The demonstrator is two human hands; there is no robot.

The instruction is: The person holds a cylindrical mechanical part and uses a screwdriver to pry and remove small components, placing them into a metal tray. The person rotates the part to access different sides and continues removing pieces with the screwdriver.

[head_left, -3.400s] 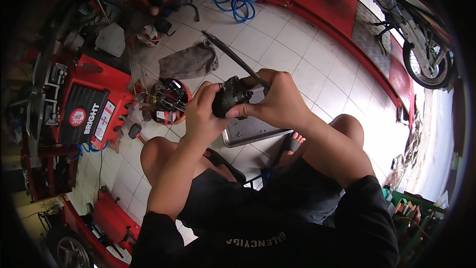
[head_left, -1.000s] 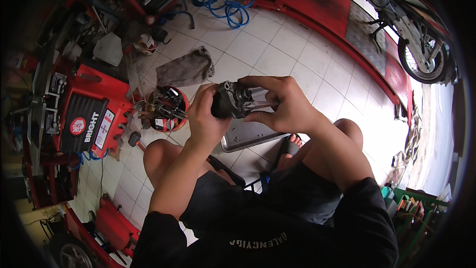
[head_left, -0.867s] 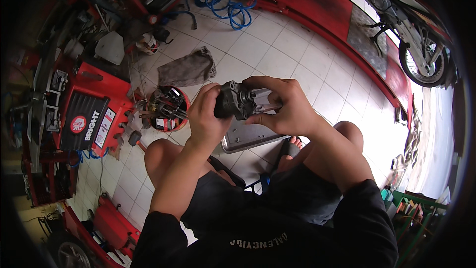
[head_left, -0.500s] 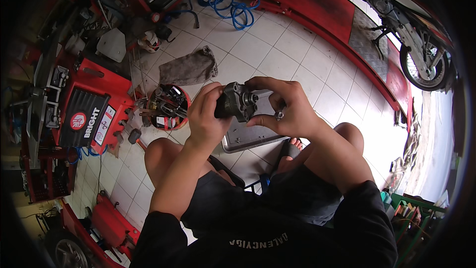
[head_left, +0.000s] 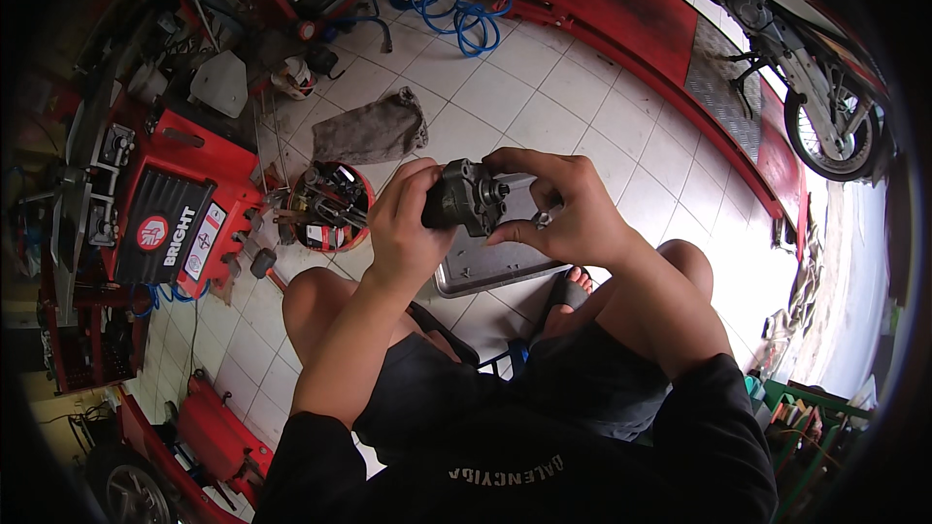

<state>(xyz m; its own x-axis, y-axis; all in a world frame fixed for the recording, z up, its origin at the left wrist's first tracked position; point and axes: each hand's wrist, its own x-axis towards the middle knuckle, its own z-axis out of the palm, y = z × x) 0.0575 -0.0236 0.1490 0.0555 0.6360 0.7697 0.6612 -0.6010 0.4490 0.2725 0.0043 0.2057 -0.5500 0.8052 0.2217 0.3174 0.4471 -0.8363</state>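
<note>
Between my hands, above the tray, is a dark metal starter motor (head_left: pixel 470 198), with a cast end and a small shaft facing right. My left hand (head_left: pixel 403 218) is closed around its dark body. My right hand (head_left: pixel 575 209) has index finger and thumb at the top and bottom of the cast end. A small shiny metal piece (head_left: pixel 543 219), perhaps the end of a tool, shows inside its curled fingers; the rest of it is hidden. Below lies a shallow grey metal tray (head_left: pixel 485 277) on the floor, partly covered by my hands.
A round red-rimmed tub (head_left: pixel 361 196) of tools stands left of my hands, near a grey rag (head_left: pixel 374 126). Further left are a red machine case (head_left: pixel 199 175) and a hammer (head_left: pixel 263 262). Coiled blue hose (head_left: pixel 466 24), a red lift platform (head_left: pixel 621 5) and a motorcycle (head_left: pixel 825 87) lie beyond.
The starter motor and both hands have shifted very slightly; the grip looks the same. The metal piece in my right hand has tilted a little.
</note>
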